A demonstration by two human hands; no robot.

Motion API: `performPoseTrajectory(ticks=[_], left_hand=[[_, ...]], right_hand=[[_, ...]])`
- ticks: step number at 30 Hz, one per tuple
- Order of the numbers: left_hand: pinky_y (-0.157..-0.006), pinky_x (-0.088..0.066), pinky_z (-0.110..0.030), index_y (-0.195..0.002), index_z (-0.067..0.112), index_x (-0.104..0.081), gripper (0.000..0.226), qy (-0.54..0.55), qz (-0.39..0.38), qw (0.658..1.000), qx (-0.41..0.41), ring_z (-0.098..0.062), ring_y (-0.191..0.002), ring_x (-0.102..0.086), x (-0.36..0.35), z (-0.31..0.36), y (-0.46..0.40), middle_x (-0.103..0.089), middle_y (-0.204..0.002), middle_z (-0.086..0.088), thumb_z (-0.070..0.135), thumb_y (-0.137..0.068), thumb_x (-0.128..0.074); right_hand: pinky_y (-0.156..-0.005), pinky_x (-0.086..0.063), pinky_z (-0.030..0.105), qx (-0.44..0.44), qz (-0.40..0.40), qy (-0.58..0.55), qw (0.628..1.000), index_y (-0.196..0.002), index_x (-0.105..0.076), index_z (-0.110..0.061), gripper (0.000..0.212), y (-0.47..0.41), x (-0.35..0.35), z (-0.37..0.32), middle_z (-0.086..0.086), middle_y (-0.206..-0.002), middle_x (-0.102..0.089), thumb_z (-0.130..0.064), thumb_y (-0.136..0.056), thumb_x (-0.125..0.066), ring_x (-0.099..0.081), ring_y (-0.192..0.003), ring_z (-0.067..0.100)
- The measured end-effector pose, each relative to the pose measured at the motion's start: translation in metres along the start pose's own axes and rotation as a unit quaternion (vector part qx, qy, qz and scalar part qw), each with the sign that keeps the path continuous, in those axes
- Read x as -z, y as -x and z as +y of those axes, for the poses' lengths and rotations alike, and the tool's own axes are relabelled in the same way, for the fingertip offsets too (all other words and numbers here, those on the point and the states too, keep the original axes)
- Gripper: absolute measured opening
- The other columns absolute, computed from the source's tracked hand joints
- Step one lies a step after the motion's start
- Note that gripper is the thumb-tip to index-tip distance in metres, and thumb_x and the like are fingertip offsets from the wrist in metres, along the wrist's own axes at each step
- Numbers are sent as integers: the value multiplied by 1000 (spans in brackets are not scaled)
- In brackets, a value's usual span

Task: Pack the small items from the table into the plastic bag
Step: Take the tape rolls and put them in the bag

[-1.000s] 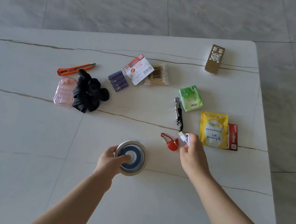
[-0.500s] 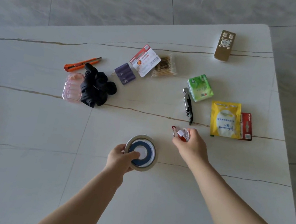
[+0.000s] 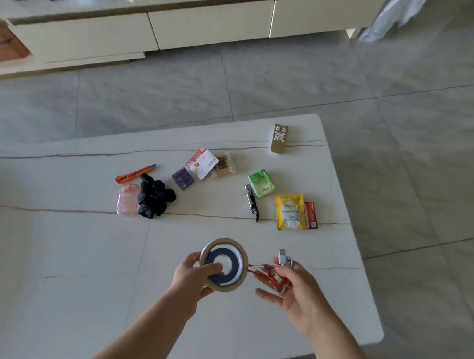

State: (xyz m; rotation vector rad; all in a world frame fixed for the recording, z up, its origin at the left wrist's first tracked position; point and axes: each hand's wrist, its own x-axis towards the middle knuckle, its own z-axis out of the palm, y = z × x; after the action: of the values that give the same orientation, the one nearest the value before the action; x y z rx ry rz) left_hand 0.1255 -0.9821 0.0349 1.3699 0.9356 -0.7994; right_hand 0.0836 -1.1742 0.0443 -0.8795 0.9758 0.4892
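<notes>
Head view: left hand point(image 3: 192, 277) grips tape rolls point(image 3: 223, 265); right hand point(image 3: 297, 293) holds red carabiner point(image 3: 266, 274), USB plug point(image 3: 283, 255).

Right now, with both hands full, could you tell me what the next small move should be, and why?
Probably carry both handfuls to the plastic bag hanging by the cabinet. The left hand grips the tape rolls, the right hand holds the red clip and white plug, and no bag lies on the table.

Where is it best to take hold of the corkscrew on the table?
Probably at the middle of its black handle, from above. The corkscrew lies flat, long and narrow, its sides free, so fingers pinch across its width. The green packet crowds its far end.
</notes>
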Motion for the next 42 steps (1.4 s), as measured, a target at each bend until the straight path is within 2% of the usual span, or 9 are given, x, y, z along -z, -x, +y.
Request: performPoseTrajectory(ticks=[3, 11, 16, 21, 26, 30, 33, 39, 42], left_hand=[[-67, -56, -31, -103, 13, -58, 28, -31, -35, 999, -5, -24, -78, -66, -10, 6, 46, -66, -100, -18, -1, -81, -69], [-81, -56, -41, -109, 15, -59, 30, -178, -139, 974, -24, -28, -91, -66, -56, 2, 146, -67, -110, -18, 7, -82, -70], [-68, -55, -36, -111, 13, -60, 28, -265, -222, 936, -58, -28, -90, -65, -106, -3, 196, -65, -106, -17, 6, -85, -67], [-71, -56, -35, -116, 8, -57, 27, -360, -304, 877, -95, -28, -92, -63, -162, -28, 242, -62, -111, -22, 8, -89, -62], [-60, -54, -30, -109, 8, -60, 23, -434, -348, 826, -89, -24, -81, -64, -218, -83, 291, -66, -96, -14, 6, -87, -64], [-59, -53, -32, -110, 10, -60, 25, -484, -373, 788, -75, -22, -80, -64, -261, -147, 332, -66, -103, -13, 7, -86, -66], [-57, -54, -32, -114, 10, -57, 28, -518, -401, 752, -74, -23, -82, -64, -288, -197, 360, -65, -110, -15, 10, -87, -65], [-59, -54, -33, -102, 10, -62, 24, -590, -433, 674, -99, -24, -79, -66, -327, -293, 406, -68, -92, -11, 9, -81, -71], [-62, -55, -33, -98, 12, -60, 16, -634, -447, 622, -106, -23, -79, -65, -334, -338, 424, -67, -93, -11, 12, -84, -68]], right_hand=[[-92, -49, 54, 30, 27, -39, 998, -103, -56, -7, 12, 55, 12, -2, 19, -96, -67, -6, -95, -47, -65, -94, 31], [-70, -53, 37, 136, 134, -168, 967, -93, -59, -6, 4, 175, 56, 16, 14, -84, -66, -7, -91, -56, -65, -72, 24], [-70, -56, 36, 181, 194, -255, 930, -95, -60, -1, 7, 237, 94, 31, 14, -84, -66, -4, -89, -58, -65, -75, 24], [-62, -58, 30, 231, 243, -280, 900, -99, -59, 9, 14, 290, 146, 62, 25, -87, -65, -2, -92, -53, -67, -79, 29], [-65, -55, 26, 274, 284, -316, 863, -77, -61, 3, 20, 342, 201, 100, 21, -71, -70, 0, -93, -50, -65, -71, 28], [-65, -55, 29, 269, 323, -345, 839, -93, -59, 1, 13, 376, 252, 141, 18, -80, -72, -8, -94, -51, -65, -78, 27], [-70, -55, 34, 257, 364, -399, 801, -95, -61, -3, 10, 402, 286, 173, 17, -89, -68, -10, -94, -53, -64, -84, 27], [-56, -52, 31, 253, 394, -490, 736, -84, -57, -5, 10, 444, 334, 247, 6, -56, -63, -5, -94, -52, -63, -57, 20], [-60, -51, 33, 225, 430, -532, 694, -88, -57, -2, 6, 460, 347, 281, 12, -62, -65, -5, -92, -53, -62, -63, 27]])
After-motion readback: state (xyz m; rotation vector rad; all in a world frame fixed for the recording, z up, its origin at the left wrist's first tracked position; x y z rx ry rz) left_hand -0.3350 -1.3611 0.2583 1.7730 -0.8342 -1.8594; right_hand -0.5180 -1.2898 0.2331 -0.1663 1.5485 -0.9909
